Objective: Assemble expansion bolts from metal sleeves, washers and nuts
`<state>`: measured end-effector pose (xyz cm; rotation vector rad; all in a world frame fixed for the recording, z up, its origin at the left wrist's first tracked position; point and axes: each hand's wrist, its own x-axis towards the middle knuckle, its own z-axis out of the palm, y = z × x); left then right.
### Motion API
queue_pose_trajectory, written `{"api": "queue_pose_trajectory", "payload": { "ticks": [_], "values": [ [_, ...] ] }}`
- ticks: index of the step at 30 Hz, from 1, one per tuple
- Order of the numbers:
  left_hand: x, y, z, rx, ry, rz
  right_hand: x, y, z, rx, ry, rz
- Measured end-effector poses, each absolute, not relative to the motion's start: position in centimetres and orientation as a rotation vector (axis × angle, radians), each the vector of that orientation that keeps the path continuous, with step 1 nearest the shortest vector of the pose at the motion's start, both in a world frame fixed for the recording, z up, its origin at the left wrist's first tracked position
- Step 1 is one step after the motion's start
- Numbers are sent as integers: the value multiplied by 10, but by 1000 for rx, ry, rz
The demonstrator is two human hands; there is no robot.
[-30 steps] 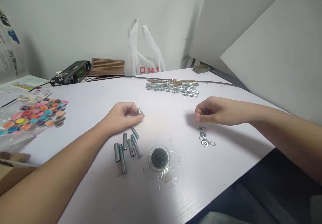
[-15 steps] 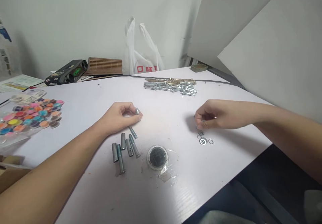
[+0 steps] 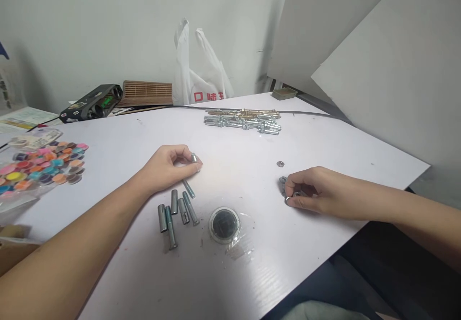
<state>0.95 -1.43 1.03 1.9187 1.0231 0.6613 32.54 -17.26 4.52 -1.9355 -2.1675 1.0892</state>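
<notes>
My left hand [image 3: 172, 165] rests on the white table, its fingers closed around a shiny metal piece [image 3: 194, 158] whose end shows at the fingertips; the rest of it is hidden. Just below that hand lies a bolt [image 3: 188, 188], partly covered. Nearer to me are metal sleeves [image 3: 162, 218] and headed bolts [image 3: 171, 227], lying loosely side by side. On the right, my right hand [image 3: 309, 190] is closed in a pinch on a small washer [image 3: 287, 200]. Other small metal pieces [image 3: 283, 181] lie by its fingers, partly hidden. Beyond it sits a hex nut [image 3: 280, 164].
A round dark disc [image 3: 224, 225] is set in the tabletop, with clear tape beside it. Assembled expansion bolts [image 3: 243, 121] are piled at the back. Colourful caps in a plastic bag [image 3: 39, 169] lie at left. A white carrier bag [image 3: 201, 82] stands against the wall.
My right hand has moved toward me and is over the washers, uncovering the hex nut behind it. It now pinches a washer. My left hand has kept its hold, and the view has shifted slightly.
</notes>
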Motion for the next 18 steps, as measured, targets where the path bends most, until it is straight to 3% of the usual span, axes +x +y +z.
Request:
{"api": "queue_pose_trajectory", "payload": {
  "ticks": [10,18],
  "values": [
    [12,-18,14,1882,1039,653,321,-182,44,-1979,-2174,1010],
    [11,-17,12,1897,1024,656,306,-153,87,-1838,-2304,1027]
  ]
}}
